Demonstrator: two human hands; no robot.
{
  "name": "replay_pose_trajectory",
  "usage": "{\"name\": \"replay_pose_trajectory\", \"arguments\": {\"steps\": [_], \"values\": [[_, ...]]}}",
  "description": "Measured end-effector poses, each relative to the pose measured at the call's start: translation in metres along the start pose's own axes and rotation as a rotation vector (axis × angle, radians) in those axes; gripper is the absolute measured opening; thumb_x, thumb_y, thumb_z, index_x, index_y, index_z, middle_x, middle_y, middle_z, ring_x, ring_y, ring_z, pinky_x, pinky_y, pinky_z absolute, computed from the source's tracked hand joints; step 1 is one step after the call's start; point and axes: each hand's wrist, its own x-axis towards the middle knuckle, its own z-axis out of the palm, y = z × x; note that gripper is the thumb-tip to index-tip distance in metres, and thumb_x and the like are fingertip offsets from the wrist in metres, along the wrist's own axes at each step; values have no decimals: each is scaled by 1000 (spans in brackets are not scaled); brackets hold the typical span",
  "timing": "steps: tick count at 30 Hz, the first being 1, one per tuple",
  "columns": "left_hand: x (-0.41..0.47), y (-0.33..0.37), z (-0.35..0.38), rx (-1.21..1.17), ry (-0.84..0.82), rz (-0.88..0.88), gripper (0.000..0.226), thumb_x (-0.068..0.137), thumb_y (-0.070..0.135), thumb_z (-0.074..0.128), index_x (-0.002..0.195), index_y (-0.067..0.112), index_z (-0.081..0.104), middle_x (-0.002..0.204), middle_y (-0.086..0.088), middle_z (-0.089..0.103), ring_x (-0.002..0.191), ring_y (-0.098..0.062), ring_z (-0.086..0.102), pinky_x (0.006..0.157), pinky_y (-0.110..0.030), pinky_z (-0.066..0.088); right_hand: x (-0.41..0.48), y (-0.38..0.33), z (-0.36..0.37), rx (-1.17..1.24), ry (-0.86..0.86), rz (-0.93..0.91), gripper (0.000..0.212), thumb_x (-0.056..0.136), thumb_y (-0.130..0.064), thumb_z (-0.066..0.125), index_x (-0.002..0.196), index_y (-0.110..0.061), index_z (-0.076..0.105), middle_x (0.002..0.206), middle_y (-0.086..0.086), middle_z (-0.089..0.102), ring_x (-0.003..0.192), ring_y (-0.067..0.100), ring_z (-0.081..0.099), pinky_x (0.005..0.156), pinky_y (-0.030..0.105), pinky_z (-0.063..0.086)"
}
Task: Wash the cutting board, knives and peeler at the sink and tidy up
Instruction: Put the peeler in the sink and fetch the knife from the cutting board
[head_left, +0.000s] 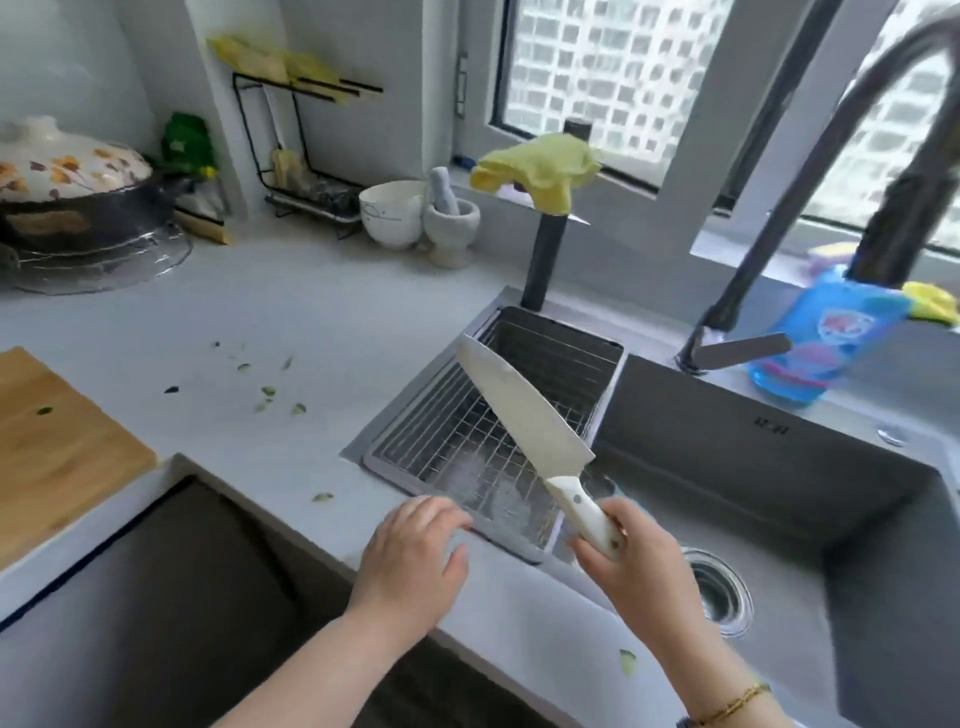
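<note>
My right hand (631, 558) grips the white handle of a broad-bladed knife (519, 408). Its pale blade points up and to the left, over the wire drain basket (441, 441) set in the left part of the sink. My left hand (410, 556) hovers with relaxed fingers over the counter edge, just in front of the basket, holding nothing. The wooden cutting board (52, 447) lies at the far left on the counter, with a green scrap on it. The grey sink basin (779, 493) with its round drain (719, 590) is to the right. No peeler shows.
A dark faucet (769, 249) arches over the sink, beside a blue dish-soap bottle (815, 338). A yellow cloth (540, 166) hangs on a dark post. A bowl (389, 213), mortar (451, 223), wire rack (296, 156) and lidded pot (67, 187) stand behind. Green peel scraps (267, 395) litter the counter.
</note>
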Motion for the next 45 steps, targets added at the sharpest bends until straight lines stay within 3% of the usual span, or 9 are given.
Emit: {"name": "replay_pose_trajectory", "arguments": {"steps": [5,10,16,19,23,28,31,37,45], "values": [[34,32,39,-14,-55,60,22,70,24,56,87,22,69,91,11,67,91,-9,65,78,-25,52,-3,68,-31,82,104,164,23,79,-20,68,87,-26,48,78,-5,56,73,20,51,62,27,37],[49,32,67,63,-176,37,30,70,34,48,84,17,70,83,5,70,76,-15,69,63,-29,55,2,123,-56,66,122,269,21,80,-18,68,87,-26,48,74,-11,54,72,19,52,56,18,35],[52,31,74,76,-172,11,37,74,38,38,83,20,69,82,9,69,76,-13,68,68,-26,53,26,179,-66,-140,20,373,17,82,-25,64,86,-25,48,69,-13,50,73,19,51,58,29,35],[53,27,79,76,-121,19,36,74,38,39,83,20,69,83,9,69,80,-11,65,81,-24,37,48,194,-56,-285,-69,378,13,84,-30,59,90,-25,49,84,-5,56,81,21,54,65,27,34],[54,25,84,82,-53,31,36,74,36,40,83,17,69,82,6,69,89,-8,45,78,-25,31,80,200,-33,-425,-212,271,16,88,-28,51,102,-21,55,106,-3,61,98,23,59,68,25,33],[54,23,86,63,-35,9,38,74,33,40,86,12,69,86,2,70,91,-9,44,80,-25,32,102,210,8,-605,-347,74,18,89,-34,46,98,-18,45,113,2,57,104,22,55,69,27,31],[54,22,88,61,-31,-7,39,74,33,40,88,11,69,88,0,70,93,-10,45,82,-24,32,113,212,27,-634,-408,34,33,93,-34,42,117,-11,45,121,5,52,103,25,57,65,27,27],[53,21,91,70,-35,-40,39,73,32,40,88,10,70,89,-1,70,95,-12,46,84,-27,33,129,214,49,-605,-388,22,35,94,-34,42,117,-8,47,121,8,53,105,27,56,75,31,41],[55,22,90,87,-56,-31,39,72,31,40,87,11,70,88,0,70,95,-12,46,84,-27,32,142,229,67,-529,-375,188,32,91,-24,48,118,-6,50,121,13,51,111,29,50,87,30,38]]}}
